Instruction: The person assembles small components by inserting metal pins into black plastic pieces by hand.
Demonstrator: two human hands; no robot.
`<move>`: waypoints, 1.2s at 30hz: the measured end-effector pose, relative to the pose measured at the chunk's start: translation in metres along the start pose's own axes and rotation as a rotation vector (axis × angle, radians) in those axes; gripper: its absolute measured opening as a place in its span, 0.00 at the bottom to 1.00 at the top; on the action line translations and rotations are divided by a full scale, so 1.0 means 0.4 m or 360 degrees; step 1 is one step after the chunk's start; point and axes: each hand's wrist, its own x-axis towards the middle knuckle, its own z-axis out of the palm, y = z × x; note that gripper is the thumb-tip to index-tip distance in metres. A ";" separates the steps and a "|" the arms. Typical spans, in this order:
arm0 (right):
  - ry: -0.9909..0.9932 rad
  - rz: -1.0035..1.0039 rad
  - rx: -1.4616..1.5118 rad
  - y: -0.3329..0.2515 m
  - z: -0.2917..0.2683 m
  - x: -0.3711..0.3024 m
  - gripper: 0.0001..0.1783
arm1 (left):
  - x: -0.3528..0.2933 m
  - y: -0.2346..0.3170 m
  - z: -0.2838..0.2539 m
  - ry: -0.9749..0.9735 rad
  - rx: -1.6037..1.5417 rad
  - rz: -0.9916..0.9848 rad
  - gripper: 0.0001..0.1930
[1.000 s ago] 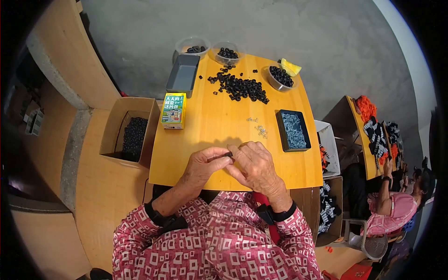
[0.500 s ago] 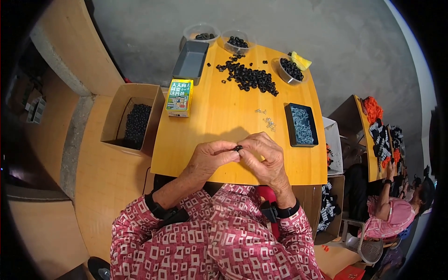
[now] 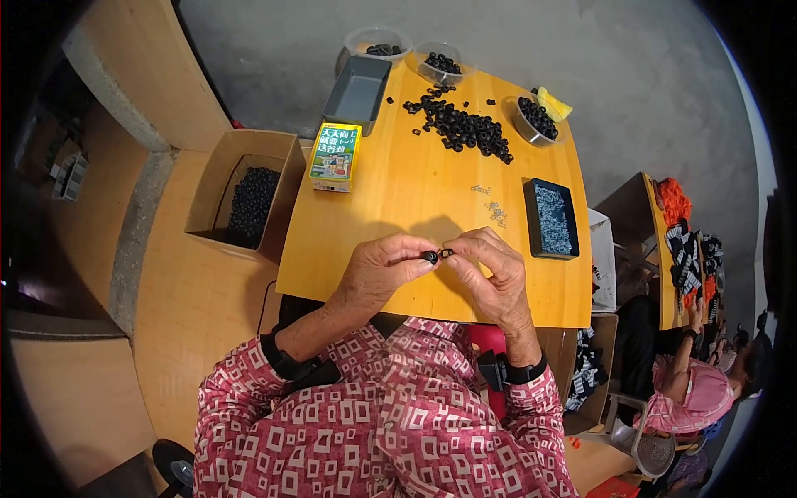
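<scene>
- Two bare hands meet above the near part of the table (image 3: pixel 398 195).
- Left hand (image 3: pixel 374 270): fingers pinched together on a rounded black piece (image 3: pixel 428 257).
- Right hand (image 3: pixel 496 274): thumb and forefinger closed around a small dark loop (image 3: pixel 447 253), just beside the black piece; whether the two are joined cannot be told.
- Pale printed characters stand on the green face of a yellow-edged carton (image 3: pixel 335 158), above a small coloured picture, at the table's left side.
- Loose black pieces (image 3: pixel 471 131) lie heaped farther back.
- Small silvery bits (image 3: pixel 496 213) lie left of a black tray (image 3: pixel 533 217).
</scene>
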 end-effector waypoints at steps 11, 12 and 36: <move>-0.0070 -0.0235 -0.0325 -0.014 0.009 0.004 0.11 | 0.000 -0.011 -0.004 0.0028 0.0133 0.0002 0.12; -0.0077 -0.0233 -0.0321 -0.019 0.011 0.005 0.11 | 0.000 -0.012 -0.005 0.0027 0.0197 -0.0002 0.13; 0.0054 -0.0192 -0.0240 0.016 0.053 -0.033 0.19 | 0.008 -0.033 -0.018 -0.0064 -0.0317 -0.0203 0.12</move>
